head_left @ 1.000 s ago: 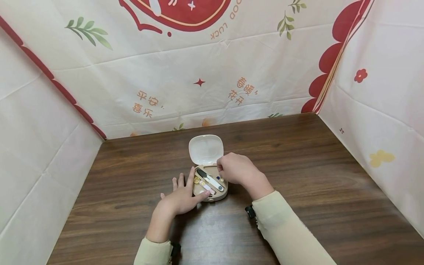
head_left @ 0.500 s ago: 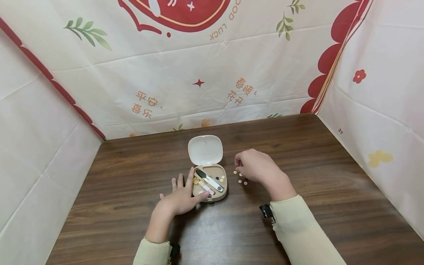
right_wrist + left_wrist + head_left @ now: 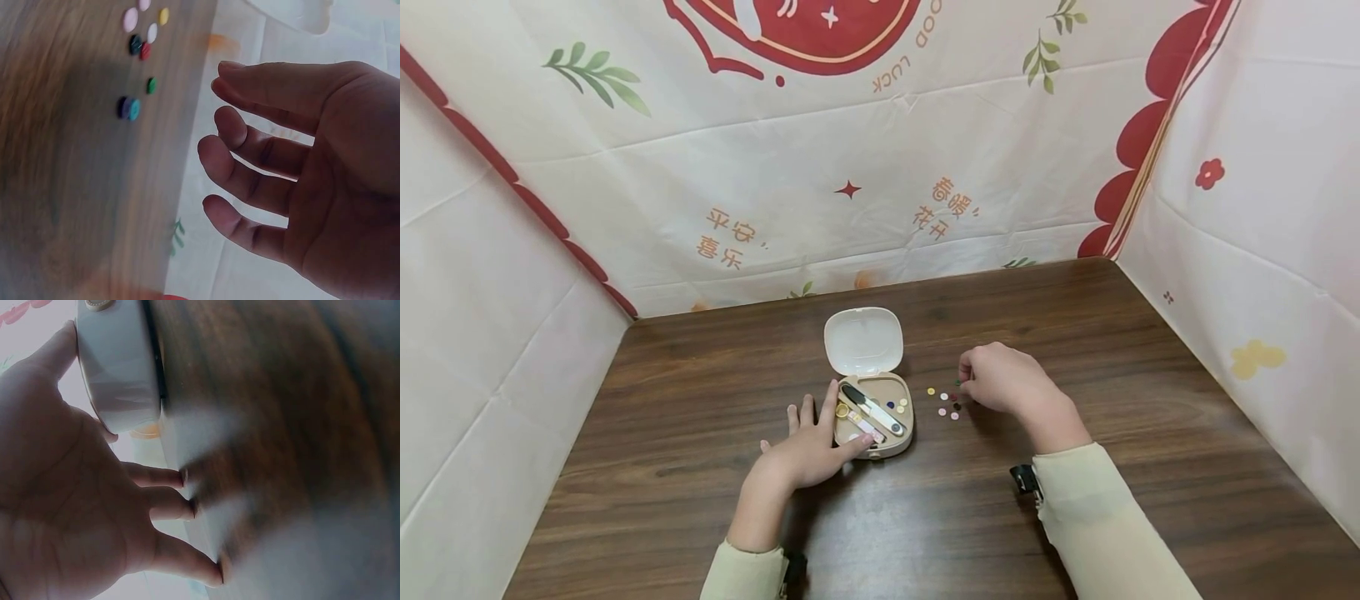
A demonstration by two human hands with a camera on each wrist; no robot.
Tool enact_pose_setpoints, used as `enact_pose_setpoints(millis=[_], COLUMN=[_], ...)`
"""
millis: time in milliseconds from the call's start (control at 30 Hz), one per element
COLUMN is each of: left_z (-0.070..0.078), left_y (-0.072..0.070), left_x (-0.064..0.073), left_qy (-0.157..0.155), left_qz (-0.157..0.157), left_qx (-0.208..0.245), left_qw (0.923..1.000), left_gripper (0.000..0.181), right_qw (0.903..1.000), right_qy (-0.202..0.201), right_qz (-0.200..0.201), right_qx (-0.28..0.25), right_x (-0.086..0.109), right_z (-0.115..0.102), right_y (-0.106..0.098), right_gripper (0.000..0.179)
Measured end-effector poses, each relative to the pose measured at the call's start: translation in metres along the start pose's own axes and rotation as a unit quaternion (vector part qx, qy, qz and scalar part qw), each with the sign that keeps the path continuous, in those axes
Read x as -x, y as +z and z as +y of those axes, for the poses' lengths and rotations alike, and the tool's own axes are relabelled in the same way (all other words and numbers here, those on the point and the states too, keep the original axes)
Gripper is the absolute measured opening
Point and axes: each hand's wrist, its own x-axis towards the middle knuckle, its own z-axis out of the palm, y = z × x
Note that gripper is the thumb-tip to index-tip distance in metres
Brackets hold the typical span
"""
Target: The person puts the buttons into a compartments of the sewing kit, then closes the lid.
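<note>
A small beige sewing kit case (image 3: 880,452) stands with its white lid (image 3: 863,342) swung back. My left hand (image 3: 805,450) spreads over its left side, thumb and index finger against its edges. White-handled thread snips (image 3: 880,412) lie across the case beside a gold ring (image 3: 842,410). A dark blue button (image 3: 891,405) and pale yellow ones sit in the right compartment. My right hand (image 3: 1009,379) hovers over the table right of several loose buttons. In the right wrist view its fingers are loosely curled with nothing seen between them, and a green button (image 3: 151,85) lies near a teal one (image 3: 134,109).
The brown wood-grain table (image 3: 700,517) is bounded by a printed white cloth (image 3: 805,150) behind and at both sides. Pink, yellow, white, red and black buttons (image 3: 135,44) are scattered between the case and my right hand.
My right hand has moved from over the case's right compartment out to the right, and loose buttons now show on the table there. The left hand has stayed on the case.
</note>
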Motion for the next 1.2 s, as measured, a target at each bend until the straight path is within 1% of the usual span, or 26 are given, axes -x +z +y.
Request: enact_pose_setpoints(millis=[100, 200, 367, 600, 867, 1067, 1200], left_z=[0.0, -0.001, -0.002, -0.004, -0.003, -0.004, -0.004], left_y=[0.0, 0.0, 0.001, 0.002, 0.002, 0.002, 0.002], left_x=[0.0, 0.0, 0.0, -0.001, -0.002, -0.002, -0.002], left_qy=[0.001, -0.001, 0.001, 0.006, 0.003, 0.005, 0.006], left_qz=[0.001, 0.0, 0.003, 0.006, 0.002, 0.002, 0.004], left_qx=[0.0, -0.001, -0.001, -0.006, -0.007, -0.003, -0.003], left_qw=[1.0, 1.0, 1.0, 0.9999, 1.0, 1.0, 1.0], left_gripper=[0.104, 0.105, 0.104, 0.103, 0.104, 0.103, 0.102], right_qw=[0.9999, 0.9999, 1.0, 0.9998, 0.9999, 0.9998, 0.9999], right_qy=[0.007, 0.006, 0.001, -0.001, -0.013, -0.019, -0.013], right_qz=[-0.009, -0.01, -0.006, -0.012, -0.007, -0.006, -0.003], right_qx=[0.003, 0.001, -0.008, -0.016, -0.003, -0.001, -0.005], right_x=[-0.001, -0.002, -0.001, 0.002, 0.002, 0.002, 0.003], right_z=[0.004, 0.005, 0.001, -0.008, -0.009, -0.008, -0.008], right_y=[0.001, 0.001, 0.007, 0.02, 0.032, 0.036, 0.038], right_gripper=[0.01, 0.01, 0.006, 0.014, 0.019, 0.024, 0.025])
